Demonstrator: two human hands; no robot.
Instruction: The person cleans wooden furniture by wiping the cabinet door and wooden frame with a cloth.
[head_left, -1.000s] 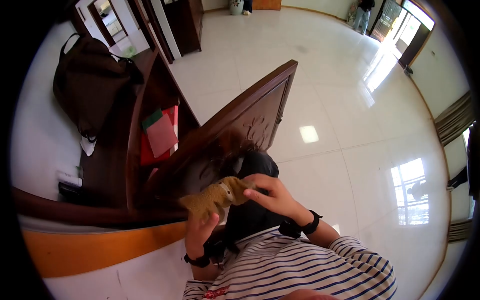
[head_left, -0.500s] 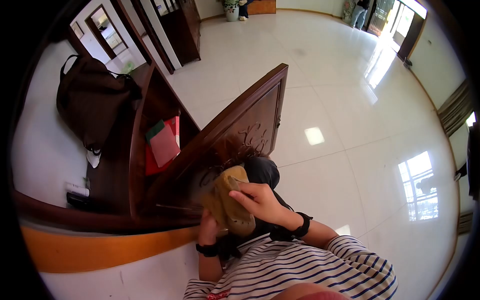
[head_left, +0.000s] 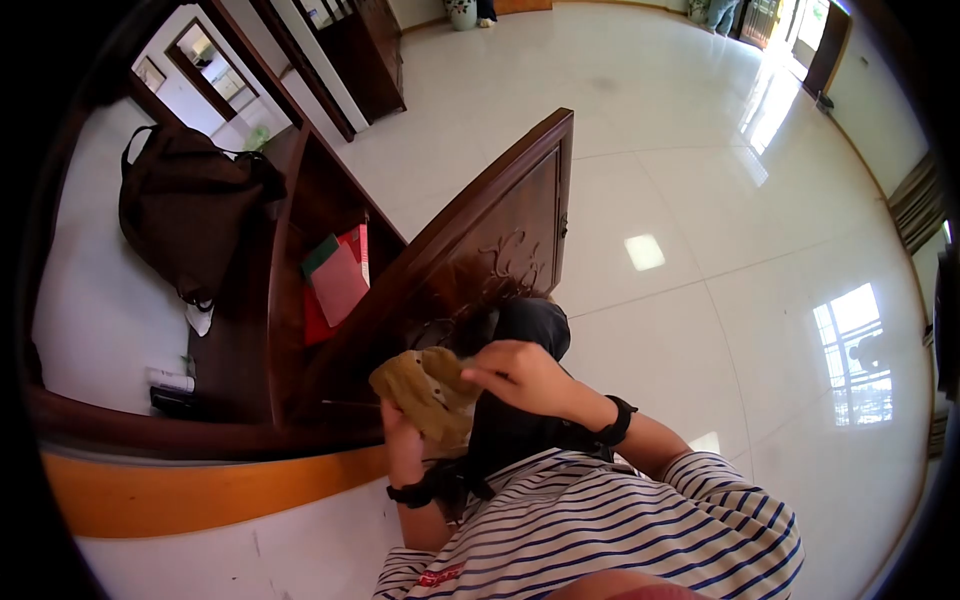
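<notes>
A mustard-brown cloth (head_left: 425, 392) with a few small dark spots is bunched in front of my lap, near the carved lower part of the open cabinet door (head_left: 480, 255). My left hand (head_left: 398, 418) holds it from below; its fingers are mostly hidden by the folds. My right hand (head_left: 528, 378) is closed, thumb and forefinger at the cloth's right edge. Dark trousers (head_left: 530, 325) cover my knee, right beside the door.
Inside the wooden cabinet (head_left: 285, 230) lie a pink booklet (head_left: 340, 285) and red and green ones. On top are a dark brown bag (head_left: 185, 210) and a small white tube (head_left: 170, 379). Glossy tiled floor (head_left: 640, 200) stretches beyond the door. A person's legs (head_left: 722, 15) show far off.
The cloth has shifted left and changed from hanging to bunched over my left hand. My right hand has moved slightly right and up. The view has tilted a little.
</notes>
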